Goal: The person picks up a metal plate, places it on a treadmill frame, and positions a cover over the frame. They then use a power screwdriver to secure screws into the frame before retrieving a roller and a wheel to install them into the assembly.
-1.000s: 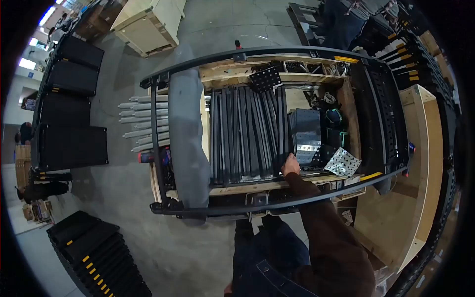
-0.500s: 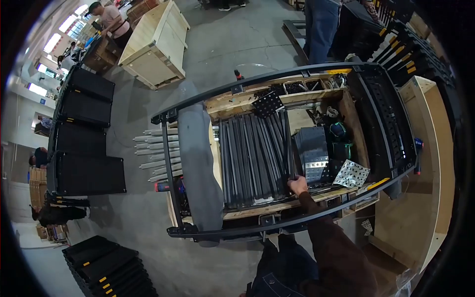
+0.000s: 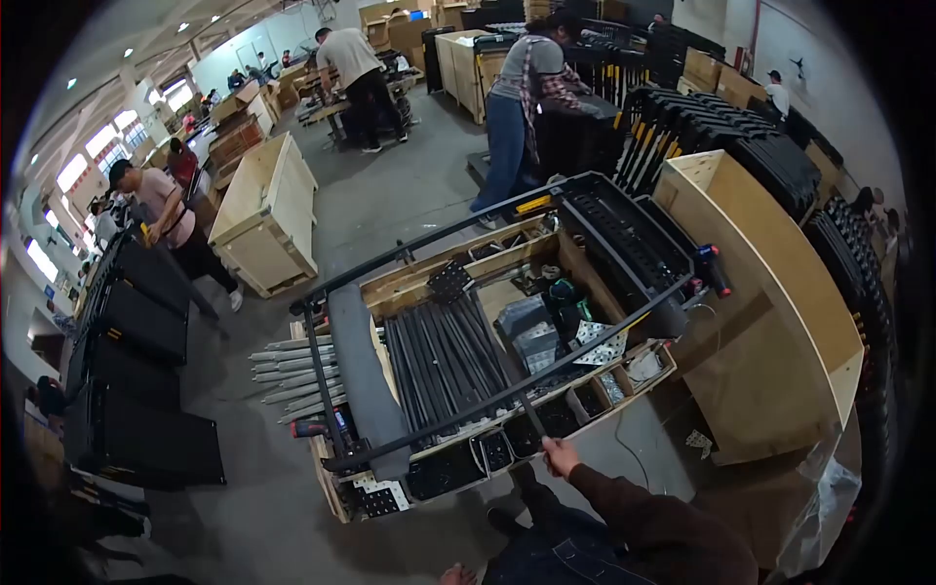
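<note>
With our right hand [image 3: 559,456] we are gripping one end of a dark bar [image 3: 534,416], the fingers curling closed around it at the near side of the box [image 3: 593,271]. The bar is slanting away from us toward the near rail of the frame [image 3: 458,413]; where its far end is lying we cannot tell. Our left hand [image 3: 456,575] is hanging low at the bottom edge of the view, only partly showing, so we cannot tell how far its fingers are opening or whether they are holding anything.

Inside the wooden box, a row of dark bars [image 3: 439,366] is lying side by side and filling the left part. A perforated black plate [image 3: 449,281] is resting over their far ends. Farther right, stacked plates [image 3: 526,331] are sitting in the box, with a perforated silver plate [image 3: 598,343] leaning just beside them. Along the near side, bins [image 3: 492,450] are standing in a row: several are holding dark contents, and one toward the right is holding something whitish. A patterned plate [image 3: 380,497] is lying at the near left corner. A grey pad [image 3: 361,361] is covering the left end, and pale tubes [image 3: 292,380] are sticking out beyond it. An open crate [image 3: 770,292] is standing to the right.
</note>
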A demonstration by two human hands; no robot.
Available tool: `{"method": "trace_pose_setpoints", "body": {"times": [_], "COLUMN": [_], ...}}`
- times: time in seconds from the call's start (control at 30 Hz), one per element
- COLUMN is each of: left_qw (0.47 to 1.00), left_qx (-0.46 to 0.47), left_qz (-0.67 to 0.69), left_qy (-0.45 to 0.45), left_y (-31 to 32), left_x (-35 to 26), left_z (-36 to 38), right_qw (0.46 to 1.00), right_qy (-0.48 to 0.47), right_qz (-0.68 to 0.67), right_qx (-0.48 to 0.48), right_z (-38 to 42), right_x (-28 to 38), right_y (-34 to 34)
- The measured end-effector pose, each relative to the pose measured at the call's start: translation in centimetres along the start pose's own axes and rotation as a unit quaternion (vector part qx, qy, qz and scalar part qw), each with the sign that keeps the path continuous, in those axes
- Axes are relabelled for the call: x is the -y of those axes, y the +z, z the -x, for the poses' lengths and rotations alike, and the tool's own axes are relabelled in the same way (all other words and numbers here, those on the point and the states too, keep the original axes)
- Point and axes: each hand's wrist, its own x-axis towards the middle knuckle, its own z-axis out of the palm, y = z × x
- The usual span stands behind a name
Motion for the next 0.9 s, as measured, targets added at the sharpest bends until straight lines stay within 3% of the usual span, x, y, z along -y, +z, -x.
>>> {"method": "trace_pose_setpoints", "body": {"times": [0.27,0.57,0.63,0.9], "left_qw": [0.997,0.994,0.993,0.982], "left_qx": [0.034,0.047,0.049,0.028], "left_qz": [-0.064,-0.094,-0.105,-0.137], "left_qy": [0.013,0.020,0.021,0.128], "left_y": [1.5,5.1,6.5,13.2], "left_x": [0.9,1.9,1.9,3.5], "left_z": [-0.4,1.1,1.7,1.9], "right_qw": [0.998,0.993,0.999,0.999], "right_qy": [0.053,0.101,0.013,0.003], "right_qz": [0.014,-0.038,0.040,0.033], "right_qx": [-0.014,0.053,0.007,-0.003], "right_z": [11.3,9.2,8.8,9.6], "right_x": [-6.7,-8.9,-9.3,-9.7], "right_y": [-7.1,-9.8,-10.6,-16.5]}}
